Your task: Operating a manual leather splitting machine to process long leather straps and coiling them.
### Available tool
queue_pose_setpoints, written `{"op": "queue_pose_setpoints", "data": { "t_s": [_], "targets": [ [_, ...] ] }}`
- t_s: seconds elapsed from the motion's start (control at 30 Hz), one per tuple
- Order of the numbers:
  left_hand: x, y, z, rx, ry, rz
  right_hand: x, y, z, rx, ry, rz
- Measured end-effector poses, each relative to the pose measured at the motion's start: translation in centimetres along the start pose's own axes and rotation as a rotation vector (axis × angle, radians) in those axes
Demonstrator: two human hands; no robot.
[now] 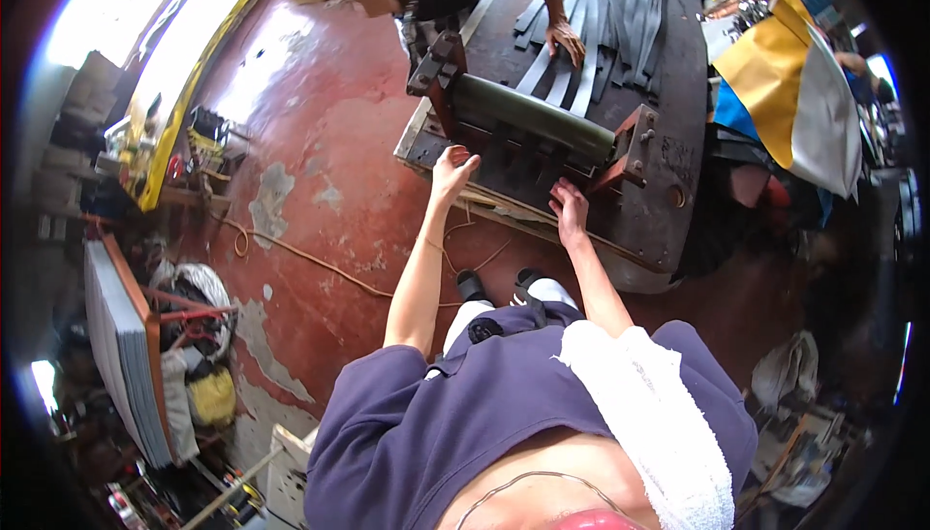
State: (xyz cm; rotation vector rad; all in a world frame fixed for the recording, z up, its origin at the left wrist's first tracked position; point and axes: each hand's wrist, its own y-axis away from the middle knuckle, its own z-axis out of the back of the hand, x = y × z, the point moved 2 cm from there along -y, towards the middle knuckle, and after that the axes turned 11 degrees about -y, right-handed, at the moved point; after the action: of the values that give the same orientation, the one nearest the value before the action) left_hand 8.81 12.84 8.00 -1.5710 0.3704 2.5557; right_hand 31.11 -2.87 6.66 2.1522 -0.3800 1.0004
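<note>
A roller device with a dark green cylinder [528, 118] between two reddish-brown end brackets is mounted at the near end of a dark table [668, 210]. Grey strips [560, 80] run in under it from the far side, and dark strip ends show faintly on my side. My left hand [453, 171] hovers by the table's near left corner, fingers loosely bent and apart, with nothing visible in them. Close to the roller's near right, my right hand [570, 210] reaches toward the dark strip ends, fingers apart. Whether it touches them I cannot tell.
Across the table a person lays a hand [565, 41] on the strips; their other hand is blurred. Yellow, white and blue sheets [775, 75] are heaped at the right. A cord [320, 264] trails over the red floor. Stacked panels [126, 346] lean at the left.
</note>
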Motion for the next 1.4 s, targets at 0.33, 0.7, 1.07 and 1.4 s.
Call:
{"op": "queue_pose_setpoints", "data": {
  "t_s": [0.33,0.7,1.07,1.4],
  "targets": [
    [-2.9,-3.7,-4.7,0.860,0.439,0.126,1.5,-1.6,0.1,0.200,0.044,0.092],
    [-1.7,-0.6,-4.2,0.960,0.377,0.174,-0.7,1.6,-1.5,0.175,0.079,0.061],
    [1.7,3.2,-2.4,1.108,0.518,0.195,-3.4,1.9,-1.3,0.242,-0.135,-0.154],
    [0.1,3.6,-2.4,1.063,0.607,0.250,-1.9,3.1,-0.7,0.318,-0.279,-0.200]
  ]
}}
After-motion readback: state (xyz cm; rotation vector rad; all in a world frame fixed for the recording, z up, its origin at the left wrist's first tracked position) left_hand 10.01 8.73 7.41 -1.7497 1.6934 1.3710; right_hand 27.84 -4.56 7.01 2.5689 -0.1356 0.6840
